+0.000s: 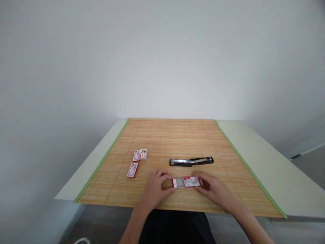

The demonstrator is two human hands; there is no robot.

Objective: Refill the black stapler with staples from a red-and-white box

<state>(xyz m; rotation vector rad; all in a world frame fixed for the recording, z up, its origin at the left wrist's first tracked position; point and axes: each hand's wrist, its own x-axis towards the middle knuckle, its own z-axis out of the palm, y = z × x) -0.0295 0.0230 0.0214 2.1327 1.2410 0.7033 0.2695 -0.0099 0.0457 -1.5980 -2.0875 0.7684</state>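
Staple box (pixel 186 182): held just above the bamboo mat (pixel 177 142), near the front edge of the counter (pixel 266 152), between both hands; its inner tray is seen slid partway out toward the left.
Left hand (pixel 155 187): fingers are closed in a pinch on the left end of the box, at the exposed tray.
Right hand (pixel 212 188): fingers are pinched on the right end, around the red-and-white sleeve.
Handling: the box is judged small, light and made of thin card, easily crushed if squeezed hard; the staple strips inside would be brittle and could spill if the tray is tipped.
Best hold: the short ends and long edges are judged the firmest places, with the tray kept level.
Stapler (pixel 191 161): laid open and flat on the mat, just beyond the hands, untouched.
Other boxes: two small boxes (pixel 139 155) side by side and a third box (pixel 132 169) lie to the left, apart from the hands.
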